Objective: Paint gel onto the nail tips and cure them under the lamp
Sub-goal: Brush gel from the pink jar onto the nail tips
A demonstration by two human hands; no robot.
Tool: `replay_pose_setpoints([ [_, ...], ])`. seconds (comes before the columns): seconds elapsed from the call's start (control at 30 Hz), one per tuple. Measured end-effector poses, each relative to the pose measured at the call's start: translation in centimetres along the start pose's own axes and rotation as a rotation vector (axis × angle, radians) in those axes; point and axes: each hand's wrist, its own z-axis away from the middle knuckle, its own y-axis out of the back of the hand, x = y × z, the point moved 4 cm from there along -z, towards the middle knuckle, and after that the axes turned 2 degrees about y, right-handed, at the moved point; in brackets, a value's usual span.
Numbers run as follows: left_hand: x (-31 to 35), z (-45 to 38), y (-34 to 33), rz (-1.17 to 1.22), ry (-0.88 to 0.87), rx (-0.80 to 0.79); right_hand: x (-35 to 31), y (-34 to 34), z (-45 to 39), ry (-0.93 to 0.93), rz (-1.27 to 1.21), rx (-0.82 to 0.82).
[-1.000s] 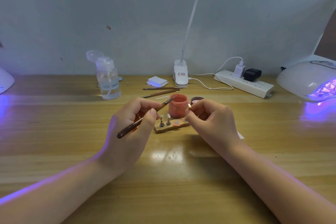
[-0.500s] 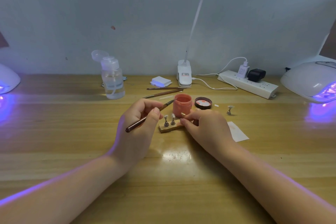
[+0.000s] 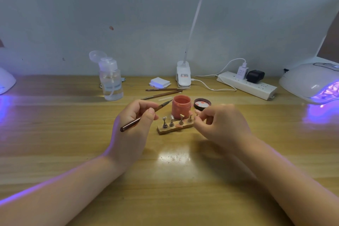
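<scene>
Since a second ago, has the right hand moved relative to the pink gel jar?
Yes. The right hand has dropped from beside the rim of the pink gel jar to the right end of the wooden stand, near the jar's base.

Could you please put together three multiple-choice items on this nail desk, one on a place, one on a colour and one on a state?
1. Where is the jar lid?
A. right of the gel jar
B. on the jar
C. beside the pump bottle

2. What colour is the gel jar?
A. blue
B. coral pink
C. black

3. What is the left hand doing?
A. lying flat
B. holding a brush
C. lifting the jar

Answers:
1 A, since the lid lies on the table just right of the jar.
2 B, the open jar is coral pink.
3 B, its fingers grip the brush, tip towards the jar.
</scene>
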Motion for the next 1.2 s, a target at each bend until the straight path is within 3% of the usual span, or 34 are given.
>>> replay_pose_setpoints([
  [0.13, 0.0, 0.0, 0.0, -0.002, 0.009, 0.007, -0.6, -1.5, 0.4, 0.034, -0.03, -0.094],
  [0.37, -0.2, 0.0, 0.1, -0.007, 0.006, 0.011, -1.1, -1.4, 0.5, 0.06, -0.009, -0.058],
  [0.47, -0.2, -0.1, 0.1, -0.008, 0.011, 0.009, 0.6, 0.7, -0.5, -0.087, 0.038, -0.114],
  [0.6, -0.3, -0.1, 0.1, -0.008, 0.014, 0.004, 5.0, 3.8, -1.3, -0.457, 0.33, -0.346],
  [0.67, -0.3, -0.1, 0.1, -0.01, 0.016, 0.007, 5.9, 4.1, -1.1, -0.502, 0.363, -0.404],
  [1.03, -0.1, -0.1, 0.2, -0.03, 0.014, 0.005, 4.4, 2.3, -1.1, -0.328, 0.39, -0.526],
  [1.2, -0.2, -0.1, 0.3, -0.027, 0.015, 0.007, 2.2, 2.4, -0.8, -0.144, 0.242, -0.4],
])
